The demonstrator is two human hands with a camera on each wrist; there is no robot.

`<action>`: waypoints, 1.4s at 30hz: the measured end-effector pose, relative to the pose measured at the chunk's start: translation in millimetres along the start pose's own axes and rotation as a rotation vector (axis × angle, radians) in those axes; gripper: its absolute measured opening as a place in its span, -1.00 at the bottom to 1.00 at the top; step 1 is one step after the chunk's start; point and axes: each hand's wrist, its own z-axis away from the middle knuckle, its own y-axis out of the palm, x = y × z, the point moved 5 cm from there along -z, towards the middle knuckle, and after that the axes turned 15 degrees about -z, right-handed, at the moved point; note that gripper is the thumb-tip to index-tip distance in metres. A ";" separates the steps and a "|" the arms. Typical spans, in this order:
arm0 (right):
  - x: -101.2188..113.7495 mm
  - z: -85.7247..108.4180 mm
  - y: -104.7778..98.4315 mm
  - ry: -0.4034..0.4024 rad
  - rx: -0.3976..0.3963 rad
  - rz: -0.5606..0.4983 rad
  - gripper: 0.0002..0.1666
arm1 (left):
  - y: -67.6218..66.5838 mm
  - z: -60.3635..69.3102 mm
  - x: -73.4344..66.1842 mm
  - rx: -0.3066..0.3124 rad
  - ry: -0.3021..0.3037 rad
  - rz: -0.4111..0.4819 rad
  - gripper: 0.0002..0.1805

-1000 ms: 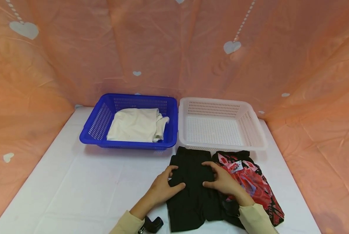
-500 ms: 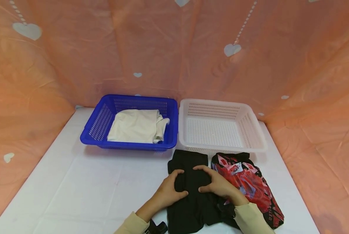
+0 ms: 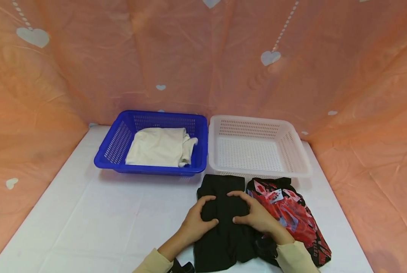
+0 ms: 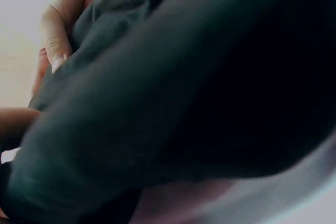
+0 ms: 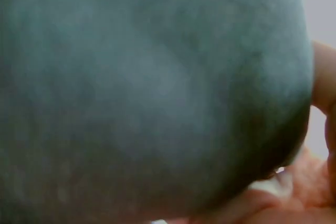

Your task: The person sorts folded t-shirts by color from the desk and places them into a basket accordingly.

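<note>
Black shorts [image 3: 225, 235] with the waistband toward the baskets lie before me, their legs pointing at the near edge. My left hand [image 3: 195, 222] holds their left side, thumb over the cloth. From the right side my right hand [image 3: 259, 215] grips them, index finger and thumb curved on top; its other fingers are hidden. Dark cloth fills most of the left wrist view, with one hand's thumb [image 4: 56, 51] pressed on it. In the right wrist view the blurred shorts [image 5: 157, 87] cover nearly everything. A black garment with a red print [image 3: 295, 216] lies beside them, under my right forearm.
A blue basket [image 3: 106, 167] at the back left holds a folded off-white cloth [image 3: 157, 148]. Beside it stands a white basket [image 3: 258, 153] with nothing in it. An orange curtain [image 3: 203, 57] with pale hearts hangs behind the white table [image 3: 114, 220].
My hands have come slightly closer together over the shorts. The shorts' top edge has shifted a little toward me, away from the white basket. The baskets and printed garment stay put.
</note>
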 end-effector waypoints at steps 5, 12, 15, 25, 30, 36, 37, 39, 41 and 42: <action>14.1 10.6 8.2 -0.041 -0.006 0.018 -0.20 | -8.5 5.5 -8.5 0.027 0.026 -0.007 -0.33; 38.8 25.1 9.3 -0.120 -0.061 0.055 -0.22 | -26.6 10.3 -27.3 0.046 0.110 0.062 -0.33; 48.4 29.6 7.3 -0.148 -0.082 0.059 -0.22 | -34.2 10.1 -37.0 0.027 0.157 0.090 -0.32; 86.5 38.5 1.4 -0.264 -0.132 0.095 -0.22 | -57.8 8.4 -70.8 -0.033 0.296 0.128 -0.27; 99.9 38.7 -7.6 -0.294 -0.195 0.177 -0.21 | -62.0 -2.1 -80.4 -0.090 0.336 0.063 -0.26; 121.7 36.2 -18.1 -0.365 -0.257 0.272 -0.20 | -72.3 -21.4 -96.6 -0.182 0.416 -0.058 -0.28; 125.9 35.7 -20.3 -0.379 -0.270 0.285 -0.19 | -74.5 -25.0 -100.1 -0.191 0.428 -0.070 -0.28; 134.6 33.9 -24.7 -0.410 -0.291 0.295 -0.19 | -78.9 -31.9 -107.3 -0.211 0.463 -0.089 -0.29; 143.1 32.3 -28.9 -0.437 -0.316 0.326 -0.20 | -83.3 -38.4 -114.2 -0.225 0.490 -0.101 -0.30; 147.2 31.5 -30.9 -0.449 -0.325 0.344 -0.20 | -85.4 -41.7 -117.2 -0.232 0.502 -0.109 -0.30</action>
